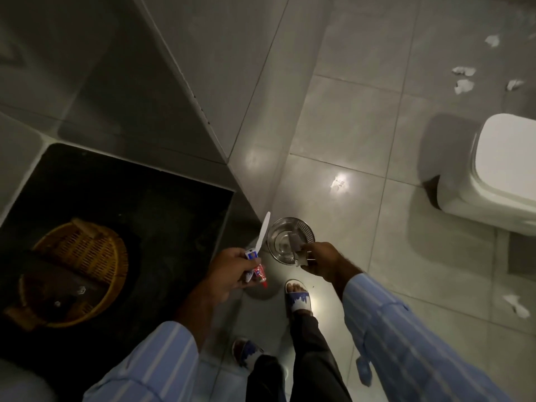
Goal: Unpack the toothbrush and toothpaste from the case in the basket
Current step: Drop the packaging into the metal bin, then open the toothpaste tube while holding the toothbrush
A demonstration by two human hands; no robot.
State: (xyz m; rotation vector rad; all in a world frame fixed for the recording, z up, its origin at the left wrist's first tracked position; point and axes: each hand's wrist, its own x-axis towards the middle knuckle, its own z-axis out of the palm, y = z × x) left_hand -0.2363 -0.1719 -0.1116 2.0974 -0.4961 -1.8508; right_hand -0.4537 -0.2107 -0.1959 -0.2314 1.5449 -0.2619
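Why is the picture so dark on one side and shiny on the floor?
In the head view, the left side with the wicker basket sits in deep shadow; bright glare spots shine on the floor tiles; the wide lens bends straight tile lines near the edges; the toilet casts a soft shadow.

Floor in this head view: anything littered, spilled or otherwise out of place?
Yes. Crumpled white paper scraps lie scattered over the floor tiles at upper right, with more near the right sleeve. No spill shows.

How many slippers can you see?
2. One slipper is on the forward foot, just below the metal bin. The other slipper is on the rear foot, lower in view.
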